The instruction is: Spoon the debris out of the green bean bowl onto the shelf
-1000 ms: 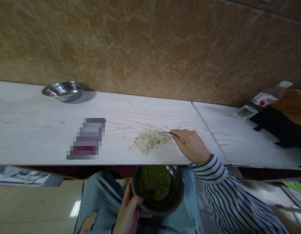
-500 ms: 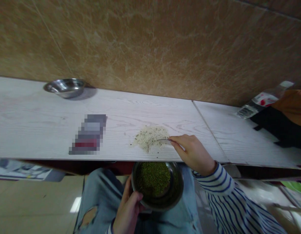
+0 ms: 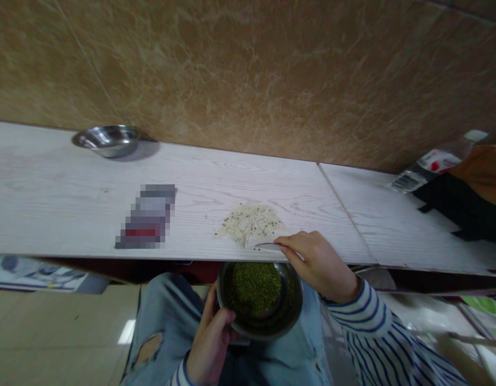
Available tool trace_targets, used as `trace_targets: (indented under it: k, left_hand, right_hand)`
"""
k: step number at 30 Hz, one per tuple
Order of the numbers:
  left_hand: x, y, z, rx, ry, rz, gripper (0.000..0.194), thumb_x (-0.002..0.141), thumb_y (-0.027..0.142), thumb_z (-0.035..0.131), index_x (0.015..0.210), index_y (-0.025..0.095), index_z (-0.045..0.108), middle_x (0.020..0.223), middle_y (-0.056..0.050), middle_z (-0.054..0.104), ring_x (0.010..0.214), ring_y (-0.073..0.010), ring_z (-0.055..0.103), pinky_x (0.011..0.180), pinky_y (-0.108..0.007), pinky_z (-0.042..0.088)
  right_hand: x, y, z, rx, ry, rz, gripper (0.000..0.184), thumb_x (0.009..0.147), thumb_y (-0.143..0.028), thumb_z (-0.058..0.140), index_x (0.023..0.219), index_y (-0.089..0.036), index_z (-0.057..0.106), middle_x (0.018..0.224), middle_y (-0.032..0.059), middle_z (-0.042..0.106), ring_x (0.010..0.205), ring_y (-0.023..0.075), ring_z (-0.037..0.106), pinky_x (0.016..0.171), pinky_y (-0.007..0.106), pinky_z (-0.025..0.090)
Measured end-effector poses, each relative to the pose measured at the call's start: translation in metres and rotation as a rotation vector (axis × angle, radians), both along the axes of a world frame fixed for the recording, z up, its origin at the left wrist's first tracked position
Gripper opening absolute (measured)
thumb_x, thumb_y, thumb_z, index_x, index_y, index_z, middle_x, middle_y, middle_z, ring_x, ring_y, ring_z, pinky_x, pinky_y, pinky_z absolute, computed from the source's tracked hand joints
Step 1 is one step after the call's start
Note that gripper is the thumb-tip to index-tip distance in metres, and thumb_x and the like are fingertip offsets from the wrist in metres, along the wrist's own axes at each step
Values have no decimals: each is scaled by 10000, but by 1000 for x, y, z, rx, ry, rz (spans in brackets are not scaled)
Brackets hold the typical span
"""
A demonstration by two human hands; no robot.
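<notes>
My left hand (image 3: 213,332) grips the left rim of a steel bowl (image 3: 295,316) in front of my lap, thumb over the edge. Small green beans (image 3: 255,289), like mung beans, lie inside it. With fingers pinched, my right hand (image 3: 318,262) holds a slim metal utensil (image 3: 267,246) low over the counter's front edge; whether it is a spoon or a knife I cannot tell. Its tip is close to a few dark grains. Just beyond it spreads a flat pile of white grains (image 3: 254,221), like rice, speckled with dark green beans.
On the white wooden counter (image 3: 200,177) stands a second steel bowl (image 3: 107,142) by the tiled wall. A blurred-out flat object (image 3: 147,217) lies left of the pile. At the right are a tilted plastic bottle (image 3: 436,161) and a black and brown item (image 3: 468,193).
My right hand has drawn the utensil from the pile toward the counter's front edge. My left hand keeps its hold on the bowl.
</notes>
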State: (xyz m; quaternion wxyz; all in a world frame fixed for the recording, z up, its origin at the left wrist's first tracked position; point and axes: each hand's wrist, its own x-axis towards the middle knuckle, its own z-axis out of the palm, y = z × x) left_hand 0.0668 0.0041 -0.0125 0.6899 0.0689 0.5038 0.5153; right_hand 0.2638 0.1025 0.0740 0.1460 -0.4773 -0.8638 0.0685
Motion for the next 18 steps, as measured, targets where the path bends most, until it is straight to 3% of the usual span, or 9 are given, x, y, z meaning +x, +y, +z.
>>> trace_targets:
  k: [7,18]
  left_hand:
    - [-4,0,2,15,0,18,743,642,138,565,1361,263,424,1227,-62,612,890,-232,622,660,-352,543]
    - [-3,1,8,18,0,39,725,633,113,565,1336,242,445,1157,-51,631,846,-205,610,679,-339,537]
  right_hand:
    - [-3,3,-1,-21,9,0,251,944,-236,444,1114,-226,628,1032,27,716,945,179,630,811,366,417]
    - [-3,-10,1,-25,29,65,240,939,-207,445,1087,-221,633,975,12,717,897,162,625,774,346,394]
